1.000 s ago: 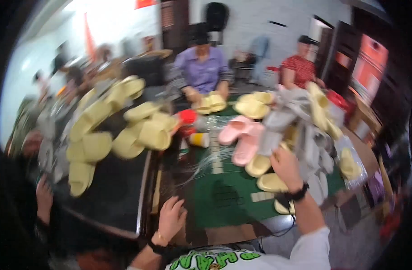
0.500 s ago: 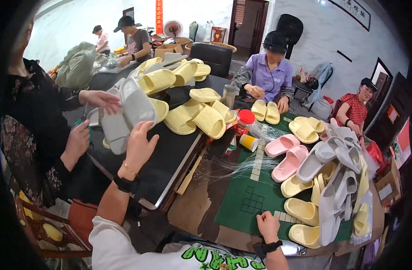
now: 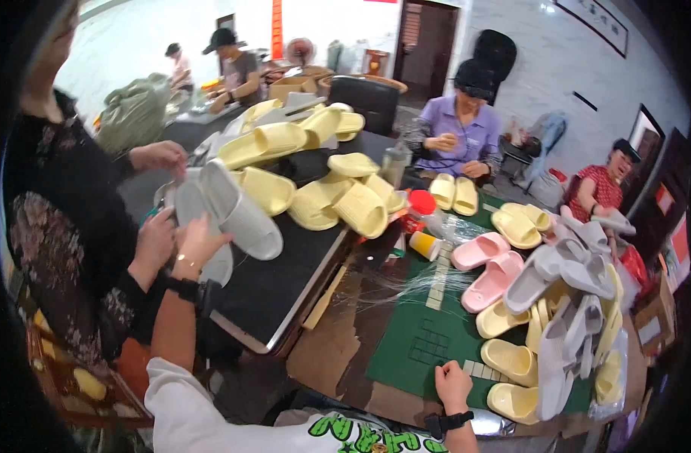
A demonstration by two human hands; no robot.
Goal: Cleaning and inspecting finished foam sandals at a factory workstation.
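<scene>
L hand (image 3: 196, 240) wrapped round grey slides (image 3: 236, 211), raised over black table (image 3: 277, 291) beside co-worker's hand (image 3: 155, 238), prob a handoff | R hand (image 3: 452, 383) loosely curled, empty, braced on green mat (image 3: 436, 332) edge for balance

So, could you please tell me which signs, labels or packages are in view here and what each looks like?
Red vertical banner: back wall, narrow strip.
Framed dark sign: upper right wall, long rectangle.
Red wall poster: far right, rectangular.
Cardboard box: back table, brown, open.
Green sack: back left, bulging.

Grey slide sandal (image 3: 240, 214), tilted, sole outward, above black tabletop's left edge.
</scene>
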